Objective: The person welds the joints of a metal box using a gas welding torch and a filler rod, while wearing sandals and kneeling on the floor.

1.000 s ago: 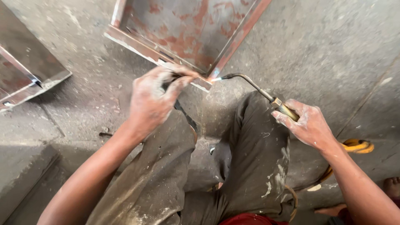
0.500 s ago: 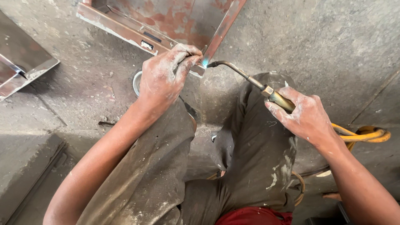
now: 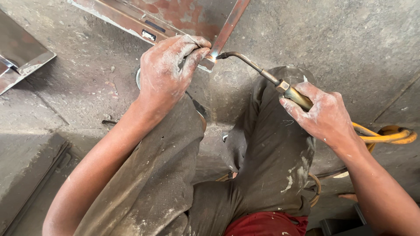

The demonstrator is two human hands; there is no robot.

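Two dusty hands at work: left hand pinches thin rod against metal frame corner; right hand wrapped tight around torch, flame touching corner.

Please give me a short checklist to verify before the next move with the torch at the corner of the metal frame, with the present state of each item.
1. Right hand grips the torch handle: ok.
2. Torch tip at the frame corner, small glow there: ok.
3. Left hand fingers clear of the flame: not ok, the fingertips sit right beside the glow.
4. What the left hand holds at the corner: cannot tell, the fingers hide it.
5. Yellow hose free of kinks: cannot tell, only part shows behind the right wrist.
6. Gloves: not ok, both hands bare.
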